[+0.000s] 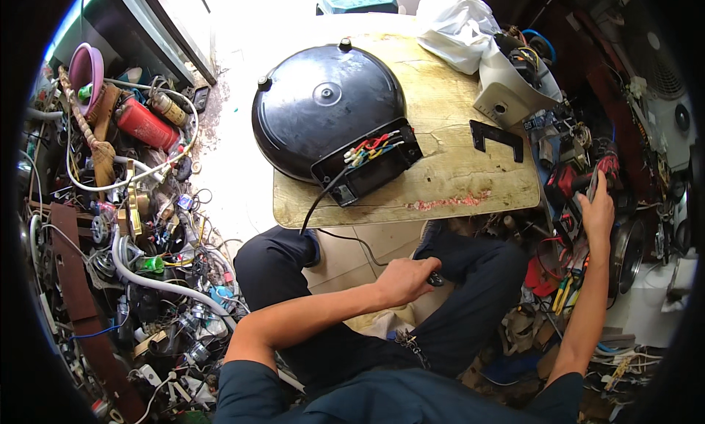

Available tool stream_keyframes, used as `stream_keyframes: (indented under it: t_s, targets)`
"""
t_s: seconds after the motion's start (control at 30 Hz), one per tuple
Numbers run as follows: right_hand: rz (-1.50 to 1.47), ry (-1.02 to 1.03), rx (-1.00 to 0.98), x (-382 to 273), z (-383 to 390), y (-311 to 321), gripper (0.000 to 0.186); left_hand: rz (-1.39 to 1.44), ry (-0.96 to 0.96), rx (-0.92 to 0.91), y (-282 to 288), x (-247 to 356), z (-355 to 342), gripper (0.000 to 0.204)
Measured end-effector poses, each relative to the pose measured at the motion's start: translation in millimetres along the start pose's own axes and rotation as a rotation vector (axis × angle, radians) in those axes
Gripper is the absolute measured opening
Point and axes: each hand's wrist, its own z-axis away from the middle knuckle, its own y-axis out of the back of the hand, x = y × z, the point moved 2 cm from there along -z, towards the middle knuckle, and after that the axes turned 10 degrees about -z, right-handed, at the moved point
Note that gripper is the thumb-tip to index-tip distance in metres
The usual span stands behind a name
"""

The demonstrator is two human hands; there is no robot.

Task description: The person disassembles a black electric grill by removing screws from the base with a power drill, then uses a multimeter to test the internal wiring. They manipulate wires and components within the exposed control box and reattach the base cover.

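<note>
A round black appliance point(323, 104) lies upside down on the wooden table, its small feet pointing up. In its open wiring box point(374, 167), red, yellow, white and blue wires point(373, 148) are bunched together. A black power cord point(314, 209) runs out of the box, over the table's front edge and toward my lap. My left hand point(405, 281) is closed around the black plug point(435, 278) at the cord's end, above my thigh. Off to the right, my right hand point(598, 209) closes on a thin greyish thing, too small to name, beside a red and black power tool point(564, 185).
The worn table point(470, 182) carries a black L-shaped cover piece point(497, 140), red crumbs, a white plastic bag point(459, 27) and a white housing point(507, 93). Clutter with cables and a red cylinder point(147, 123) fills the left. Tools and yellow-handled pliers point(564, 293) crowd the right.
</note>
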Motion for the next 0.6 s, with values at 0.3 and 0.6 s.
stream_keyframes:
  t_s: [0.3,0.6]
  targets:
    - [-0.068,-0.121,0.162,-24.2,25.8,-23.6,0.08,-0.012,-0.027,0.034,15.2,5.9,-19.2,0.045]
    - [-1.092,-0.116,-0.027,-147.8,68.6,-103.7,0.037,-0.062,0.037,0.038,8.1,-11.3,-28.6,0.043]
